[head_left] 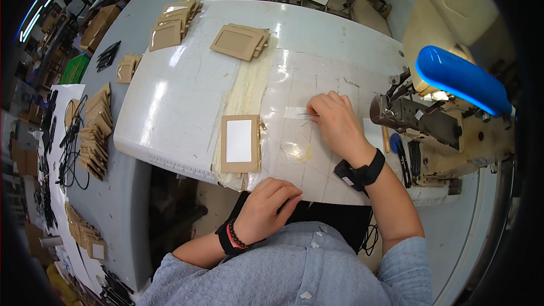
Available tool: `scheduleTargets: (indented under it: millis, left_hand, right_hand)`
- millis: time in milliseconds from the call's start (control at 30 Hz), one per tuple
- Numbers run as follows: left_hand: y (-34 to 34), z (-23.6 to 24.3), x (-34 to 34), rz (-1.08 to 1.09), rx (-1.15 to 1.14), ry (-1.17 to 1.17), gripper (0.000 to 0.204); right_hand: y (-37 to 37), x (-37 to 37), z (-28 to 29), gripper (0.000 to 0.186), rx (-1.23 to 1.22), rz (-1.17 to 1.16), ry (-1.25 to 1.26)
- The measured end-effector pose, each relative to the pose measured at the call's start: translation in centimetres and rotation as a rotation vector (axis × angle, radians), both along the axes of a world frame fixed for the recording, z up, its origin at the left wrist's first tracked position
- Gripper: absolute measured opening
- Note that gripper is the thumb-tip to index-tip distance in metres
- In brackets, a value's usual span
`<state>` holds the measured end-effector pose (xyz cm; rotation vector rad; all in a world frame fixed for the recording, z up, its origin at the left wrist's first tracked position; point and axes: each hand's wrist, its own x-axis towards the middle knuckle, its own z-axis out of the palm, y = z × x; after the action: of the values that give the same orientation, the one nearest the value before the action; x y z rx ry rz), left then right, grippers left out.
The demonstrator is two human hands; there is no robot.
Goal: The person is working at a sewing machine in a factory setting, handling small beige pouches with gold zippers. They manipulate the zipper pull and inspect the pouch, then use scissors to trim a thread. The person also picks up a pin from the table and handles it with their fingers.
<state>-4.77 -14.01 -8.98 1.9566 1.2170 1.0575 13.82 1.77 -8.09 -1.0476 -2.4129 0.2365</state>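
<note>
My right hand (338, 123) is over the middle of the white table, its thumb and fingers pinched on a few thin dark threads (305, 117). Beneath the threads lies a small pale rectangular piece (293, 113). My left hand (268, 205) rests at the table's front edge, fingers curled and tips close to the thumb, with nothing seen in it. Just beyond that hand, a tan frame-like panel with a white window (239, 143) lies flat, apparently on top of others like it. A black band is on each wrist.
At the right stands a sewing machine (419, 122) with a blue cover part (463, 81). Black-handled scissors (403, 161) lie by its base. Stacked tan panels (241, 41) sit at the table's far side, beside another stack (171, 25). More panels (95, 136) line the grey side table (126, 192).
</note>
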Motion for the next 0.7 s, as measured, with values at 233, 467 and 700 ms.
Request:
scheduleTargets:
  millis: [233, 467, 700]
  left_hand:
    - [0.1, -0.9, 0.3, -0.007, 0.030, 0.022, 0.016]
    - [0.2, -1.5, 0.2, -0.008, 0.050, 0.018, 0.016]
    - [0.3, -1.9, 0.3, 0.003, 0.091, -0.013, 0.015]
  right_hand:
    - [0.0, 0.0, -0.1, 0.009, -0.008, 0.002, -0.026]
    - [-0.2, -0.5, 0.3, 0.011, 0.067, 0.003, -0.095]
    - [-0.5, -1.0, 0.1, 0.014, 0.025, -0.050, -0.135]
